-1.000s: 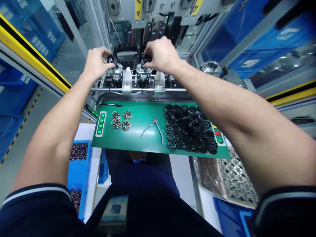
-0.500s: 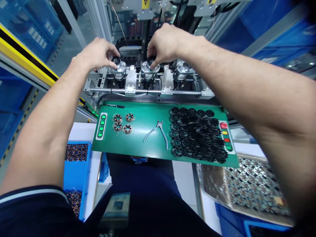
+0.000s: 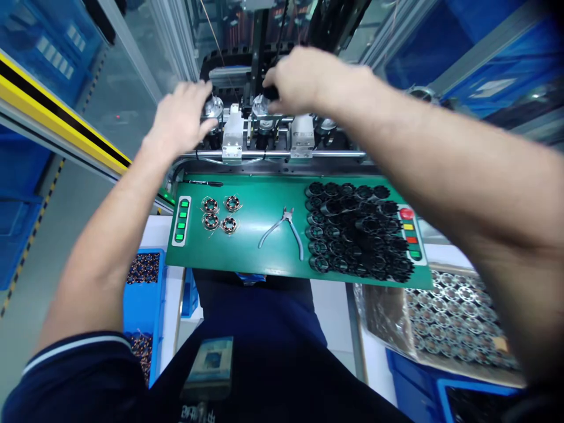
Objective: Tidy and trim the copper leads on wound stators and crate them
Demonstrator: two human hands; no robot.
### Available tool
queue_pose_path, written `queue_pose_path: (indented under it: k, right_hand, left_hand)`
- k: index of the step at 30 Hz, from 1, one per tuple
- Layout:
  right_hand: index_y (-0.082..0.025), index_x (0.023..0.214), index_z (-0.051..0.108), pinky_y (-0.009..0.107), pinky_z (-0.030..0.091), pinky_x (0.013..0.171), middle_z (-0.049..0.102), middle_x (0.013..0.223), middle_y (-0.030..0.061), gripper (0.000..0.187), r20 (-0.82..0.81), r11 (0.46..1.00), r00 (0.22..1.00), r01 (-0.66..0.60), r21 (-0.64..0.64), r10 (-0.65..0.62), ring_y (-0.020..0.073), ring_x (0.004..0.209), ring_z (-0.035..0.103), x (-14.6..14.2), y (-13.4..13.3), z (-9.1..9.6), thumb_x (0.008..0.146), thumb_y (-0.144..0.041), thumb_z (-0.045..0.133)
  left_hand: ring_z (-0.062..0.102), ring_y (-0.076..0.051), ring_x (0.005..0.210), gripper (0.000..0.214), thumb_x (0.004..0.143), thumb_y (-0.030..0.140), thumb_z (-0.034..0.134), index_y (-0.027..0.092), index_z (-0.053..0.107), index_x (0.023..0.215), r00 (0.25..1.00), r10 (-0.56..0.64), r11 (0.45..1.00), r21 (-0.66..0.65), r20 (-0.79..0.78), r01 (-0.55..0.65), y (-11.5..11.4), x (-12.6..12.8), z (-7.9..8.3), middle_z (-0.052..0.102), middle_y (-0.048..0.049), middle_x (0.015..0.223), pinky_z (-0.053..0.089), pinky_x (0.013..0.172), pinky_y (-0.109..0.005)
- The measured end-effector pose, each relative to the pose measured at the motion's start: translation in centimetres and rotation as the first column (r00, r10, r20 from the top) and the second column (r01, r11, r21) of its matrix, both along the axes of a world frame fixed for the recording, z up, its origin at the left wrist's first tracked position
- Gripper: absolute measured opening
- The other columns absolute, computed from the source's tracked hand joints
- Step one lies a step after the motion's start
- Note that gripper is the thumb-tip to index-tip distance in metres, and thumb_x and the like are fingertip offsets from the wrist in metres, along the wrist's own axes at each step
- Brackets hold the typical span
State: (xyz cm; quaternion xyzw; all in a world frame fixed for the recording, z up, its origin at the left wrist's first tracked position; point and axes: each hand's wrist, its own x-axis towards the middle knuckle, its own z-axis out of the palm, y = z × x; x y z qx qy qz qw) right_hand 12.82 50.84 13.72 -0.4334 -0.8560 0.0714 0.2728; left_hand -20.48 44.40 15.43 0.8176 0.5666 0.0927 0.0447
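Observation:
My left hand is blurred beside the left metal winding fixture, fingers stretched and thumb apart. A dark part shows at that fixture, mostly behind the fingers. Farther right, my right hand pinches a black plastic ring at the middle metal fixture. Fingers hide much of the ring, so I cannot tell whether it still touches the fixture. On the green panel lie several copper-wound stators, grey-handled cutting pliers and rows of black plastic rings.
A black pen lies at the panel's back edge. Green buttons sit left, a red button right. A blue tray holds wound stators; a box of metal rings stands right. Thin copper wire hangs above the fixtures.
My left hand has opened its grip at the left fixture and turned palm-down. My right hand stays closed at the middle fixture, its wrist turned slightly. The view has shifted a little.

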Motion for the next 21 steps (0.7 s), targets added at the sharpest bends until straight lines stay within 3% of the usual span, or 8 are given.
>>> queue_pose_path:
  k: [2,5,9,12,13,15,17,21]
  right_hand:
    - [-0.015,0.138,0.075,0.070,0.054,0.127,0.075,0.151,0.0173,0.065,0.018,1.000,1.000,0.002,-0.029,-0.002,0.0380,0.144,0.068,-0.3,-3.2,-3.0,0.089,-0.050,0.100]
    - [-0.021,0.153,0.068,0.085,0.038,0.135,0.064,0.171,0.0174,0.077,0.002,0.994,0.999,0.050,-0.097,-0.051,0.0436,0.156,0.058,-1.1,-6.4,-4.9,0.087,-0.044,0.098]
    - [-0.030,0.159,0.066,0.078,0.045,0.138,0.063,0.176,0.0059,0.082,0.004,0.988,0.999,0.038,-0.152,-0.037,0.0385,0.160,0.060,0.7,-8.8,-0.3,0.084,-0.040,0.099]
    - [-0.025,0.178,0.046,0.054,0.038,0.149,0.053,0.184,0.0011,0.087,-0.006,0.998,0.999,-0.046,-0.053,0.046,0.0272,0.170,0.052,5.8,-14.3,4.8,0.102,-0.039,0.085]
    - [-0.027,0.178,0.048,0.048,0.050,0.141,0.058,0.180,0.0010,0.079,0.012,0.997,0.997,-0.072,-0.016,0.072,0.0250,0.158,0.065,7.8,-17.0,5.9,0.107,-0.039,0.081]
    - [-0.032,0.156,0.069,0.052,0.065,0.122,0.084,0.134,0.0008,0.048,-0.026,0.999,0.999,0.046,-0.015,-0.046,0.0269,0.120,0.082,11.9,-22.3,6.7,0.109,-0.024,0.075]
    - [-0.032,0.133,0.080,0.059,0.069,0.110,0.086,0.111,0.0022,0.025,0.022,0.988,0.996,0.086,-0.131,-0.084,0.0295,0.102,0.084,15.5,-25.9,5.1,0.109,-0.032,0.078]
    - [-0.031,0.133,0.081,0.072,0.062,0.117,0.084,0.123,0.0082,0.053,0.149,0.961,0.986,0.108,-0.256,-0.071,0.0388,0.118,0.077,20.2,-26.5,-2.9,0.083,-0.028,0.100]
  left_hand:
    - [0.034,-0.027,0.176,0.105,0.094,0.053,0.096,0.029,0.040,0.179,0.993,0.007,0.999,0.040,0.120,-0.012,-1.4,-0.1,-3.1,0.037,0.0019,0.193,0.031,0.151,-0.065]
    - [0.031,-0.018,0.173,0.090,0.096,0.062,0.088,0.028,0.049,0.170,0.940,-0.032,0.998,0.068,0.339,0.009,-1.8,-0.7,-5.2,0.048,0.0078,0.186,0.020,0.156,-0.058]
    - [0.034,-0.024,0.168,0.111,0.081,0.067,0.098,0.018,0.048,0.168,0.950,-0.023,1.000,0.013,0.310,0.019,-2.8,-0.5,-2.8,0.047,0.0055,0.187,0.013,0.156,-0.061]
    - [0.029,-0.025,0.173,0.107,0.092,0.062,0.090,0.026,0.037,0.178,0.928,-0.081,0.985,0.171,0.365,0.019,-7.5,2.2,-1.1,0.040,0.0079,0.190,0.008,0.156,-0.059]
    - [0.042,-0.029,0.165,0.085,0.101,0.060,0.080,0.028,0.049,0.173,0.913,-0.139,0.938,0.346,0.384,-0.003,-9.8,3.7,-1.1,0.054,0.0016,0.179,0.023,0.152,-0.062]
    - [0.065,-0.034,0.137,0.050,0.110,0.058,0.066,0.027,0.072,0.148,0.858,-0.314,0.840,0.540,0.407,0.052,-14.4,7.6,-1.9,0.076,-0.0074,0.146,0.054,0.122,-0.063]
    - [0.072,-0.035,0.129,0.041,0.109,0.054,0.070,0.026,0.077,0.138,0.811,-0.429,0.852,0.477,0.398,0.217,-17.8,12.5,-3.7,0.081,-0.0085,0.136,0.055,0.121,-0.063]
    - [0.067,-0.042,0.136,0.053,0.095,0.045,0.090,0.024,0.076,0.142,0.785,-0.427,0.903,0.165,0.449,0.397,-19.2,21.8,-8.5,0.080,-0.0127,0.138,0.057,0.122,-0.066]
